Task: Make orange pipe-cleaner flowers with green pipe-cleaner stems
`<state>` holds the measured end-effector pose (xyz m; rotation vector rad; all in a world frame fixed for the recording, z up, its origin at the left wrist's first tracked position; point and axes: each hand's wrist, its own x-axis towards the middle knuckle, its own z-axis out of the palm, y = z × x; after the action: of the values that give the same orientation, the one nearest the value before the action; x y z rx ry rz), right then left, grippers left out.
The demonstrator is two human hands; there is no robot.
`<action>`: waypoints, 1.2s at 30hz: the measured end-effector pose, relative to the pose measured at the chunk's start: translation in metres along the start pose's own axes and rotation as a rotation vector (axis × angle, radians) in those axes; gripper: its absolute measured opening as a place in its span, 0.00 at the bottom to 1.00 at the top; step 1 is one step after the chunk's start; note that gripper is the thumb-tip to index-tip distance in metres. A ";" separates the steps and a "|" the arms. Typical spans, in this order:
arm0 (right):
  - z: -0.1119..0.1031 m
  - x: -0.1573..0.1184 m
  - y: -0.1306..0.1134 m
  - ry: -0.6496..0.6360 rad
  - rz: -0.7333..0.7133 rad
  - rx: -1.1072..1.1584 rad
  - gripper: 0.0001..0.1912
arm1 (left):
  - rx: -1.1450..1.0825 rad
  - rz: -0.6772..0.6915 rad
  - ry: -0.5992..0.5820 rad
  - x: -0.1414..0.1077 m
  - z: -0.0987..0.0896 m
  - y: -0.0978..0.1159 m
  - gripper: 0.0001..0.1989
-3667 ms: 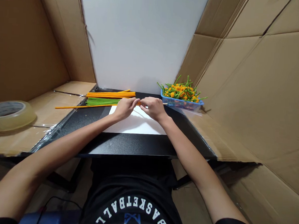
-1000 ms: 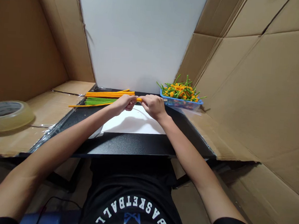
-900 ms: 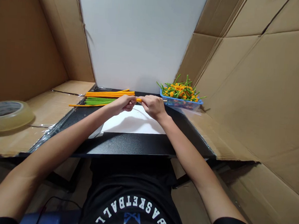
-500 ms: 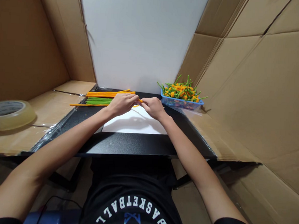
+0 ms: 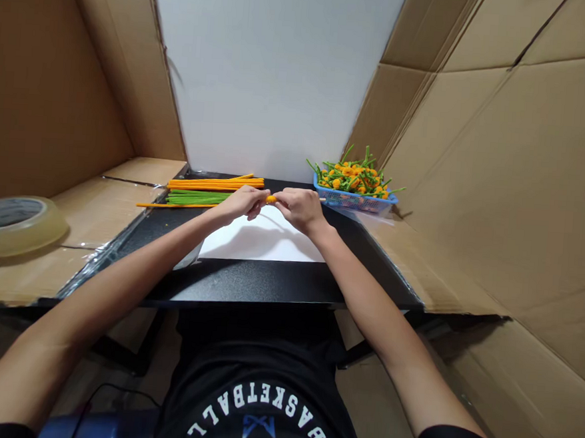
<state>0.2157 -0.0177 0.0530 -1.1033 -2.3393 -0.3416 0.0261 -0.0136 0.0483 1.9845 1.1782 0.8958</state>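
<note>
Cardboard walls point(image 5: 524, 195) box in both sides, with a pale panel point(image 5: 277, 71) at the back. Black table point(image 5: 248, 282) next: its surface shows as a strip between the white sheet point(image 5: 271, 241) and the front edge, and runs on right of the sheet too. Blue basket point(image 5: 346, 201) sits back right, stuffed with orange-and-green flowers point(image 5: 358, 177) spilling past its rim. Tape roll point(image 5: 30, 244) is chopped by the left side of the view. Orange stems point(image 5: 209, 185) and green stems point(image 5: 188, 199) lie back left, the green ends hidden by the left hand point(image 5: 246, 202). That hand and the right hand point(image 5: 300, 207) nearly meet above the sheet, both pinching a tiny orange piece point(image 5: 270, 199); curled fingers hide most of it. Pale stick tip point(image 5: 322, 200) pokes out beyond the right hand.
</note>
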 end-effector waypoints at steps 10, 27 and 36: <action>0.007 0.002 0.010 0.027 0.056 0.345 0.18 | 0.832 0.682 0.253 -0.006 -0.016 -0.014 0.17; 0.002 -0.001 0.006 -0.015 0.091 0.056 0.13 | 0.205 0.128 0.099 -0.003 0.005 0.000 0.26; 0.002 0.000 0.003 -0.032 0.120 0.133 0.15 | 0.725 0.407 0.262 -0.009 0.000 0.000 0.17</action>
<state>0.2171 -0.0152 0.0518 -1.1853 -2.2748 -0.1234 0.0227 -0.0214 0.0462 2.8329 1.4039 1.0459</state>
